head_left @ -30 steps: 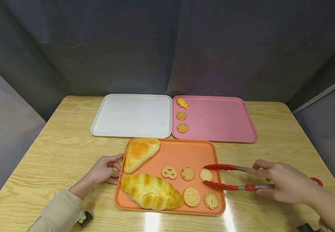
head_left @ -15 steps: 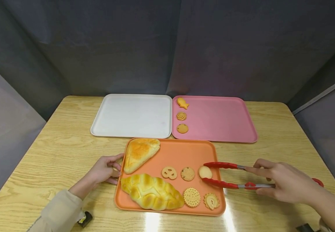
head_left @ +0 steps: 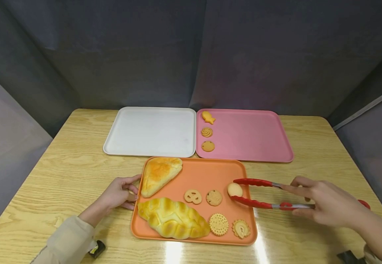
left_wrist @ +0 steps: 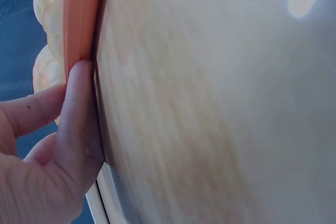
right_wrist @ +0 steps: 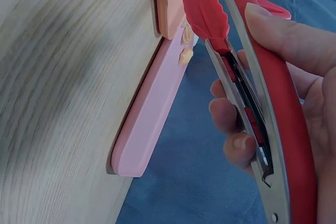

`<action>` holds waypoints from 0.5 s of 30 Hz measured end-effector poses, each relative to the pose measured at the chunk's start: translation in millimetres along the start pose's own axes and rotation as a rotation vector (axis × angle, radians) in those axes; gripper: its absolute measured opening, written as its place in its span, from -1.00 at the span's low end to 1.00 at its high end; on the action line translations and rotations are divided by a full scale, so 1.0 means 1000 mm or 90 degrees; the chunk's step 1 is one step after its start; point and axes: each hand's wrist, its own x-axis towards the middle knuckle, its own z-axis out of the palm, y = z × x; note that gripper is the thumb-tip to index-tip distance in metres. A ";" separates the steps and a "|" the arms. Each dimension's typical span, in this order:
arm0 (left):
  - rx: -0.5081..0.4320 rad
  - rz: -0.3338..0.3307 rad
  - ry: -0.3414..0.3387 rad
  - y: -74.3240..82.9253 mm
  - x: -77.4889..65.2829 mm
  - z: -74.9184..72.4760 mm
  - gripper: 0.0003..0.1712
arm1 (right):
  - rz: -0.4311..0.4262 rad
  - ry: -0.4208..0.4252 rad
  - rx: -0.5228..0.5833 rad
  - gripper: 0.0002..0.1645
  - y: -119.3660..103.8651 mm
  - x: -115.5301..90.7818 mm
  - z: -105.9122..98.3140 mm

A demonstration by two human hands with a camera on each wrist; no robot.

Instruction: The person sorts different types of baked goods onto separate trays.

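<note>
My right hand [head_left: 329, 201] grips red-and-silver tongs [right_wrist: 281, 114], thumb along one handle and fingers round the other. Between the tongs' red tips sits a plain round cookie [head_left: 235, 190], over the right side of the orange tray [head_left: 210, 172]. My left hand [head_left: 119, 192] holds that tray by its left rim, with fingertips right at the edge in the left wrist view. A triangular bread [head_left: 161, 176] and a braided loaf [head_left: 174, 219] lie at the tray's left. A pretzel-shaped cookie [head_left: 192, 197], a speckled cookie [head_left: 214, 198], a dotted cookie [head_left: 218, 224] and a scalloped cookie [head_left: 241, 228] lie nearby.
Behind the orange tray stand a white tray [head_left: 151, 132] and a pink tray [head_left: 250, 135], side by side. Along the pink tray's left side are a fish-shaped cookie [head_left: 208, 117], a swirl cookie [head_left: 207, 132] and a round cookie [head_left: 208, 146]. Dark curtains enclose the wooden table [head_left: 65, 161].
The tongs have drawn in around the plain round cookie and shifted slightly toward the back of the tray, the cookie moving with them. My left hand has kept its place.
</note>
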 end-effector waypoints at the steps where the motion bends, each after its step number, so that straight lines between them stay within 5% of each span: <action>1: -0.001 -0.001 0.001 0.000 0.000 0.000 -0.20 | 0.000 0.003 -0.001 -0.33 0.000 0.000 0.000; 15: 0.003 -0.005 0.004 0.000 0.000 0.000 -0.20 | 0.013 0.040 -0.023 -0.33 0.008 0.007 -0.002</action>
